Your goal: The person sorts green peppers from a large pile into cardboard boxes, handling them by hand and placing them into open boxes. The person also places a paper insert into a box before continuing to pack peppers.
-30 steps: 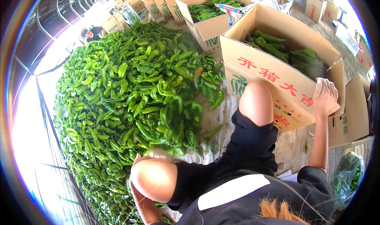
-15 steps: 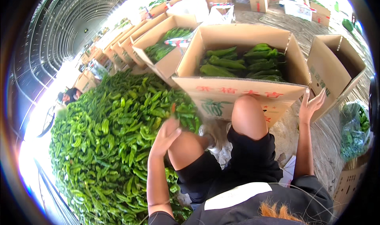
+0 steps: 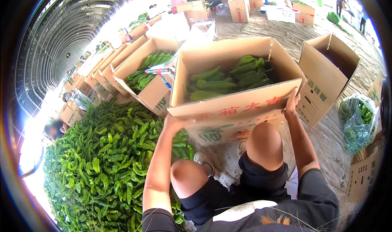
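In front of my knees stands an open cardboard box (image 3: pixel 241 107), tilted slightly, with long green peppers (image 3: pixel 214 85) lying in rows inside. My left hand (image 3: pixel 176 124) grips its near left corner, thumb against the front panel. At the near right corner my right hand (image 3: pixel 291 103) is closed on the cardboard, fingers partly hidden behind the edge. A large heap of loose green peppers (image 3: pixel 102 162) spreads beside my left leg.
Behind the held box is another open box (image 3: pixel 157 95) with peppers, then a row of cardboard boxes (image 3: pixel 104 75). To the right stand an open box (image 3: pixel 322 83) and a clear plastic bag of green produce (image 3: pixel 359 122). People are in the background.
Both hands have come onto the box's near corners; the right hand was open beside it, the left above my knee by a blurred orange-red thing. The box has tilted, and the view has shifted.
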`<state>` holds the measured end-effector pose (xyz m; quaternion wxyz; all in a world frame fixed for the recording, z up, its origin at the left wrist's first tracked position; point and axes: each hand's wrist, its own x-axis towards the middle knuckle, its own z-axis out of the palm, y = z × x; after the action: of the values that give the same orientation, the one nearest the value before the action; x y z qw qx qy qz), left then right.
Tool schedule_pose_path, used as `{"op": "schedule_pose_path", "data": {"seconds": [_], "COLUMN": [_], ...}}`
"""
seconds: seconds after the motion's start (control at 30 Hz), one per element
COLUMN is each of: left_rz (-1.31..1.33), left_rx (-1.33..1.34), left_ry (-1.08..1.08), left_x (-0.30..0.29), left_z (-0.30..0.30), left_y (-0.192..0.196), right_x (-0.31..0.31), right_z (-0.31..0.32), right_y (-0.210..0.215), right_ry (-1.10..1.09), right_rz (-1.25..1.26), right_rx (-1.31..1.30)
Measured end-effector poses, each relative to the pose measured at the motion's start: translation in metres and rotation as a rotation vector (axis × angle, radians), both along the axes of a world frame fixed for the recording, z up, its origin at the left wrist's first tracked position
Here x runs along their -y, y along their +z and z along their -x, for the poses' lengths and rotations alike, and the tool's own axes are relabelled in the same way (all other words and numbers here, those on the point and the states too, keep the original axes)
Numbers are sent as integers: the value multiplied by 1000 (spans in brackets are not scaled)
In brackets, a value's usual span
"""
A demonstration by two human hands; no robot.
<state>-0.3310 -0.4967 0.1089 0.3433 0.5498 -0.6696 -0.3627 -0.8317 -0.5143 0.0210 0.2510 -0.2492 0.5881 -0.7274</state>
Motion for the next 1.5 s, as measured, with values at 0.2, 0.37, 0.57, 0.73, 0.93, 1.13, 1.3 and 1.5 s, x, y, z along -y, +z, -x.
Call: {"op": "schedule_pose_path", "data": {"seconds": [0.2, 0.37, 0.57, 0.73, 0.93, 1.13, 1.3, 1.5], "left_rz": [181, 119, 154, 221, 117, 126, 313, 247], "left_rx": [-64, -139, -284, -181, -174, -319, -209, -184], "left_ry": [0, -58, 57, 60, -81, -62, -6, -51], "left_x": [40, 43, 39, 42, 43, 42, 39, 44], "left_z": [51, 93, 114, 110, 106, 96, 113, 108], "left_y": [-52, -52, -43, -45, -39, -48, -40, -31], "right_x": [93, 78, 16, -24, -38, -51, -149, -264], "right_z": [11, -39, 21, 141, 277, 285, 263, 150], "right_y": [12, 26, 84, 144, 140, 123, 131, 197], "right_ry": [-83, 154, 46, -338, -437, -127, -39, 140], "right_rz": [-332, -105, -278, -755, -1193, -1004, -848, -794], "right_rx": [-196, -450, -1075, -1452, -1500, -1585, -1573, -1506]}}
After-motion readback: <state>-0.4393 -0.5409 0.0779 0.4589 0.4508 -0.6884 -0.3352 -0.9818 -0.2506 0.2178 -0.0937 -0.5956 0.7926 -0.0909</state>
